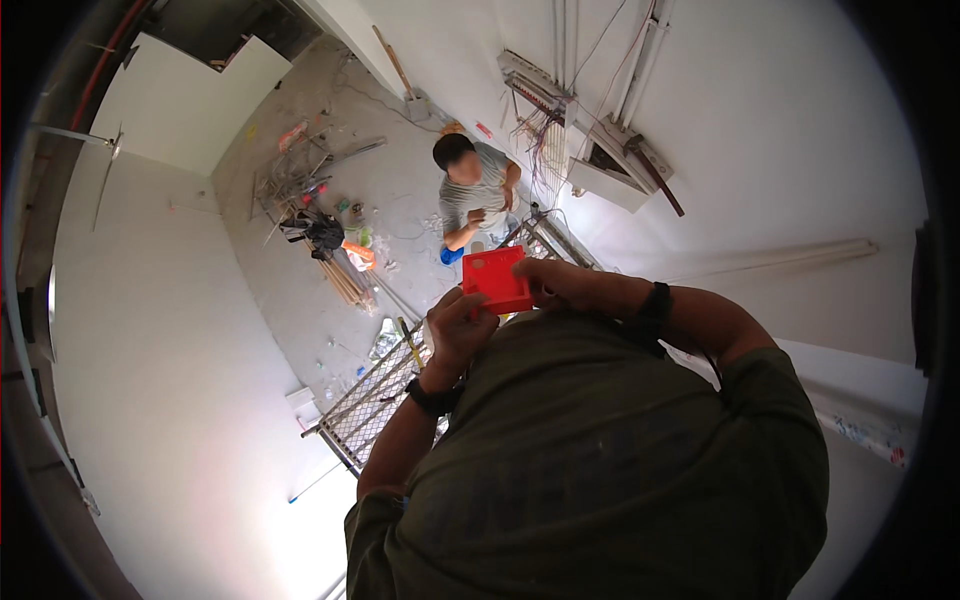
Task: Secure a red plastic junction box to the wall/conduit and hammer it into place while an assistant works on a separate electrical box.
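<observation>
Red shallow plastic box with raised walls (497, 280) is held in front of the chest by both bare hands: the left hand (458, 325) grips its near left corner, and the right hand (555, 284) closes on its right side. Its far and left rims are uncovered. Grey metal-mesh platform (375, 400) has its outer edge left of the left forearm, with pale grey concrete floor (290, 310) past it. White wall (780, 180) bounds the right side, and a pale open metal electrical cabinet (610, 180) with loose wires is mounted on it, well apart from the right hand. Another person in a grey shirt (490, 180) is on the far side of the box. Several fingertips are hidden behind the box, the near part of the platform is covered by the wearer's torso, and a small item by the right fingers is hard to make out.
</observation>
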`<state>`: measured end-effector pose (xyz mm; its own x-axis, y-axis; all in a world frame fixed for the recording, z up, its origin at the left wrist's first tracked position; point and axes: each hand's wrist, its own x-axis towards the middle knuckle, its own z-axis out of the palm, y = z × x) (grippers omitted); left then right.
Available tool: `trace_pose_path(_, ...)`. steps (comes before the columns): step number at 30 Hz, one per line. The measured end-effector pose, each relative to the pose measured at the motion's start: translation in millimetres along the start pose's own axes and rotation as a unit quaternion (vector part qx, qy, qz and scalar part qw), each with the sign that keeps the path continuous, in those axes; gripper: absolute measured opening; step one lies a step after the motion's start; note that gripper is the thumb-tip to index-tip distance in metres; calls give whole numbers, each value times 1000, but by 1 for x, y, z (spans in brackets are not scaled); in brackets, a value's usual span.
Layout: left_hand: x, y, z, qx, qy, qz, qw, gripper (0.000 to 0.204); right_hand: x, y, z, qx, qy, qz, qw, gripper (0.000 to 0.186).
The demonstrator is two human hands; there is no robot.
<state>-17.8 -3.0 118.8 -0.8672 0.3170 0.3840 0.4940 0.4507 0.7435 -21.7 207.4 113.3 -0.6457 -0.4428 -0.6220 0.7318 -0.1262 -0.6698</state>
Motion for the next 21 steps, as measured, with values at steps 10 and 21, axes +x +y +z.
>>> trace_pose_path(10,-5,13,-43,-25,-283,-54,957,22,-6,-3,6,22,-4,94,995,35)
trace_pose_path(21,-25,1,-19,-33,-155,-81,984,11,-5,2,7,-34,39,97,994,41)
